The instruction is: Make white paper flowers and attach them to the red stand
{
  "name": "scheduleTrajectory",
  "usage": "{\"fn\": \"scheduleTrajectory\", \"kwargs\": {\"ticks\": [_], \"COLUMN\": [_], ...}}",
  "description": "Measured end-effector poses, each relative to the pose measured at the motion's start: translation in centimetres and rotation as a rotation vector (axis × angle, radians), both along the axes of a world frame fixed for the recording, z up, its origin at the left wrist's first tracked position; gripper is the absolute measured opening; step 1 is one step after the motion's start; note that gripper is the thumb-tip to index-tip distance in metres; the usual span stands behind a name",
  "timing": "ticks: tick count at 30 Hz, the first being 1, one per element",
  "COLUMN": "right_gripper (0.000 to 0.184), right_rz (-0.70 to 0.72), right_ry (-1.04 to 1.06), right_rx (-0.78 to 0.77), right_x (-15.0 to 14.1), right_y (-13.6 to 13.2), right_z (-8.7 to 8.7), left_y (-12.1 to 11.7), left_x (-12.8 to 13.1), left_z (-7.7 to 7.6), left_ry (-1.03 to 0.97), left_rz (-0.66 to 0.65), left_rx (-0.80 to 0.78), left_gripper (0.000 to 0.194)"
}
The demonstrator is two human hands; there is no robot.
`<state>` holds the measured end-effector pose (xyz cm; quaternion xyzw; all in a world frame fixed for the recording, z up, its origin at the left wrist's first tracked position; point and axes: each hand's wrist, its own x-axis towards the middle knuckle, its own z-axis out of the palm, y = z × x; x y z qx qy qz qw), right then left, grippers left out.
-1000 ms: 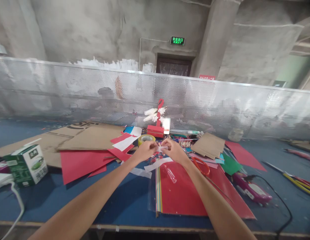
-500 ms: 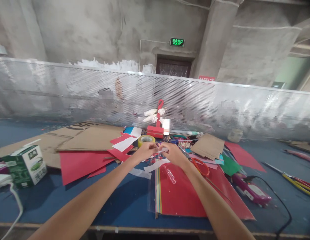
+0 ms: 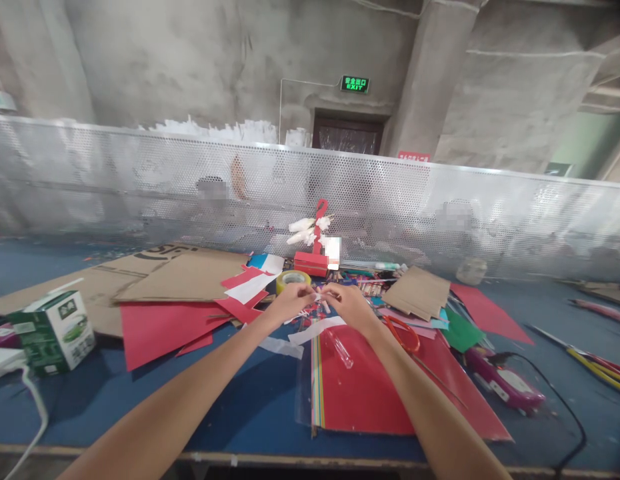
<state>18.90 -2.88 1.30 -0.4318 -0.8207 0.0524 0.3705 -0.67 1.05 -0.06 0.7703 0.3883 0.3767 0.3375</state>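
My left hand [image 3: 292, 303] and my right hand [image 3: 347, 305] meet above the middle of the table, fingertips pinched close together. Between them is a small piece of white paper [image 3: 318, 297], partly covered by the fingers. Just behind my left hand lies a roll of yellow tape [image 3: 293, 277]. A white paper strip [image 3: 317, 329] rests below the hands, over the top edge of red sheets [image 3: 365, 393]. On those sheets lies a clear plastic tube [image 3: 341, 349]. Farther back stands a red paper piece with white flowers [image 3: 310, 263].
Cardboard sheets [image 3: 185, 277] and red paper [image 3: 165, 327] cover the left, near a green-and-white box [image 3: 55, 333]. To the right are red-handled scissors [image 3: 403, 335], a purple device with a cable [image 3: 507, 387] and yellow-handled scissors [image 3: 590, 363]. A perforated metal screen [image 3: 140, 180] borders the table's back.
My fingertips have drawn closer together around the white paper, and less of it shows flat between them. My right hand has turned slightly. Other things stay where they were.
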Motion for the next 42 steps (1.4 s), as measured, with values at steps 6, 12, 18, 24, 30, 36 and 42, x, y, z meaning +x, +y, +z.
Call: {"fn": "scheduleTrajectory", "kwargs": {"ticks": [6, 12, 18, 24, 30, 36, 42], "right_gripper": [0.020, 0.019, 0.019, 0.025, 0.026, 0.021, 0.026], "right_rz": [0.005, -0.047, -0.096, 0.020, 0.067, -0.039, -0.105], "right_ry": [-0.046, -0.076, 0.014, 0.315, 0.488, 0.315, 0.173], "right_rx": [0.063, 0.078, 0.009, -0.194, -0.278, -0.140, -0.074], "right_x": [0.4, 0.5, 0.4, -0.2, -0.3, -0.1, 0.1], "right_y": [0.7, 1.2, 1.1, 0.8, 1.1, 1.1, 1.1], "right_z": [-0.1, -0.6, -0.5, -0.7, -0.9, -0.9, -0.8], "left_y": [0.2, 0.0, -0.1, 0.1, -0.2, -0.5, -0.8], "left_x": [0.0, 0.0, 0.2, -0.1, 0.0, 0.1, 0.2], "left_z": [-0.3, -0.2, 0.0, 0.2, 0.4, 0.5, 0.7], "left_ry": [-0.021, -0.048, -0.033, -0.052, -0.044, -0.023, -0.008], "left_rz": [-0.004, -0.017, -0.028, -0.018, -0.016, -0.003, -0.004], "left_rx": [-0.030, -0.025, 0.049, 0.057, 0.096, 0.137, 0.158], "left_gripper": [0.030, 0.028, 0.028, 0.027, 0.028, 0.028, 0.030]}}
